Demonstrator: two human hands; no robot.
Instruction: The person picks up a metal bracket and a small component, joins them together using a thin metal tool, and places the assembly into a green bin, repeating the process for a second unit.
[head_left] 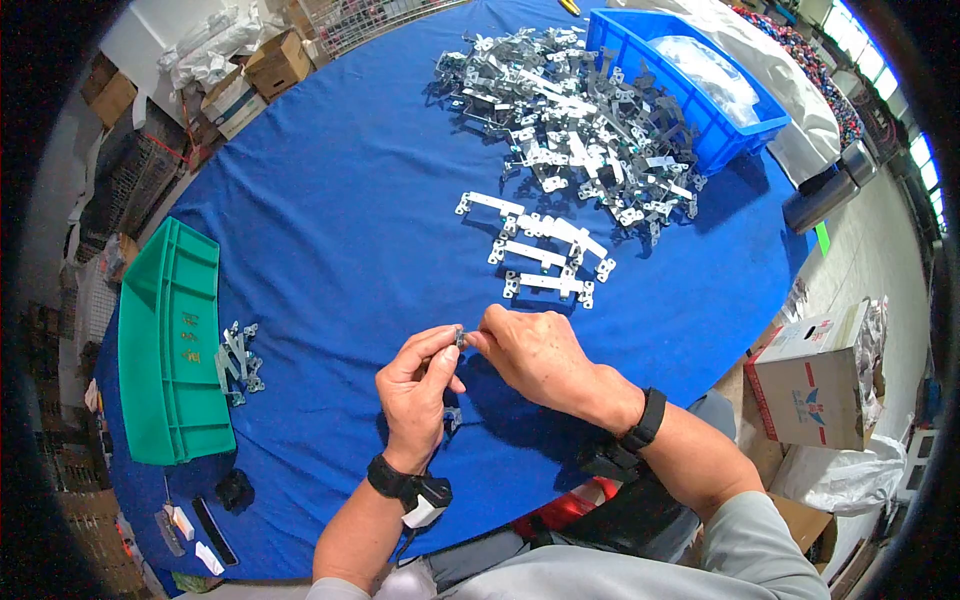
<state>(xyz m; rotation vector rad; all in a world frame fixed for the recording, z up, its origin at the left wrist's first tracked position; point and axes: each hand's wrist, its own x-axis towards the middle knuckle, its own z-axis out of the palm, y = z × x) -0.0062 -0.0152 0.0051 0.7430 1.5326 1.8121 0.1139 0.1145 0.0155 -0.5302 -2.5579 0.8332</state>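
Note:
My left hand [420, 385] is closed on a small metal part [459, 338], pinched between thumb and fingers above the blue cloth. My right hand [535, 355] is closed too, its fingertips touching the right side of that part; whether they hold anything separate is too small to tell. Below my left hand's wrist side, another bit of metal [453, 418] shows. Beyond my hands several silver metal brackets [540, 253] lie in rough rows. Behind them rises a large heap of similar metal brackets [580, 125].
A blue bin [700, 125] with clear plastic stands at the back right, near a dark cylinder [830, 190]. The green tray [175, 350] is at the left, with a few brackets [238, 362] beside it. A cardboard box [815, 378] stands right of the table.

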